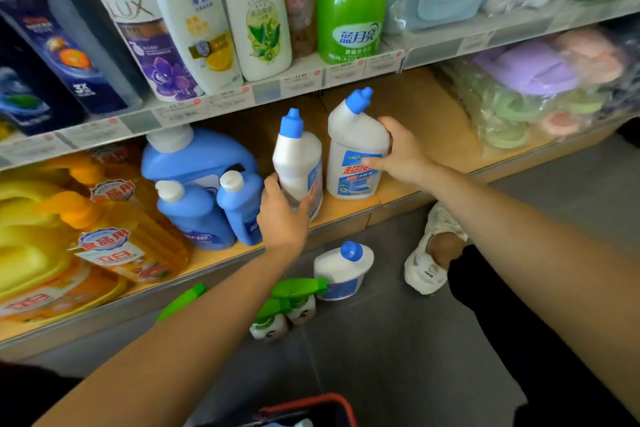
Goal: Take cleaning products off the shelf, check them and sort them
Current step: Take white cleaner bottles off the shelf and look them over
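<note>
Two white toilet-cleaner bottles with blue angled caps stand on the lower wooden shelf (pixel 349 210). My left hand (pixel 282 215) grips the left bottle (pixel 298 158) round its base. My right hand (pixel 403 152) grips the right bottle (pixel 355 149) from its right side, thumb across the label. A third white bottle with a blue cap (pixel 343 269) stands on the grey floor below the shelf. Beside it on the floor stand green-topped spray bottles (pixel 294 302), one partly hidden behind my left forearm.
Blue detergent jugs (pixel 201 184) and yellow dish-soap bottles (pixel 104 246) fill the lower shelf's left. Shampoo bottles and a green soap bottle (pixel 351 7) stand above. Bagged plastic goods (pixel 530 90) sit at right. A red basket rim (pixel 311 406) shows at bottom; my white shoe (pixel 429 253) is near.
</note>
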`<state>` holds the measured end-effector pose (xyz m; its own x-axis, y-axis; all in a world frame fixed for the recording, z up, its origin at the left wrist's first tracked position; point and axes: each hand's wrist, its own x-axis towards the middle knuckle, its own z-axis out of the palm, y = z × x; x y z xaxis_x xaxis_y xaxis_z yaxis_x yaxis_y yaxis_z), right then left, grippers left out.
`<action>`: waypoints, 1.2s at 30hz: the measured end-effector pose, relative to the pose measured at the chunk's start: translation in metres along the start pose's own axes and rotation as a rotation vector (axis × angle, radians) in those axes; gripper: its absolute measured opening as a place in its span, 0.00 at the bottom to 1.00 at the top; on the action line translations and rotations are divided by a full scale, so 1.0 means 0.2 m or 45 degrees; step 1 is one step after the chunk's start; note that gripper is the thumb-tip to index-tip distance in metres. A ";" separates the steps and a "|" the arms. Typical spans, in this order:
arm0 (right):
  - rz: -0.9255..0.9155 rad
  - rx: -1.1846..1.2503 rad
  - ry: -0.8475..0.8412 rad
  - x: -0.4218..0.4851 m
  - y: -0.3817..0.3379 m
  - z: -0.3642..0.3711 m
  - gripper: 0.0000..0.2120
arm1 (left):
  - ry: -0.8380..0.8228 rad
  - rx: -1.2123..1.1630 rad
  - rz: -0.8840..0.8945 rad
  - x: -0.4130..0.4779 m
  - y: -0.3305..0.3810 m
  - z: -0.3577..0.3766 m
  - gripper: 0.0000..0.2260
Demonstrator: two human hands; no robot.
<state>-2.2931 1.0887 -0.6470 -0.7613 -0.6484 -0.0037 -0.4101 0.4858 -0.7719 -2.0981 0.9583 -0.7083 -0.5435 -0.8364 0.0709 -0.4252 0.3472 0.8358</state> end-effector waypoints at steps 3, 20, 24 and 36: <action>-0.038 0.082 -0.006 0.04 0.05 0.02 0.34 | 0.040 -0.024 0.011 0.04 0.00 0.07 0.24; 0.022 0.161 0.109 0.13 0.18 0.12 0.18 | -0.421 -0.307 -0.045 0.37 -0.01 0.26 0.32; 0.060 0.149 0.149 0.14 0.09 0.19 0.18 | -0.457 -0.216 0.048 0.19 -0.09 0.13 0.26; 0.197 -0.150 -0.775 -0.17 -0.06 0.20 0.15 | -1.214 0.715 0.454 -0.15 -0.17 -0.36 0.17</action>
<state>-2.2419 1.0805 -0.6632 -0.4085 -0.7658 -0.4966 -0.3974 0.6390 -0.6586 -2.0154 0.9412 -0.6991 -0.9199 -0.0779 -0.3844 -0.2694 0.8377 0.4750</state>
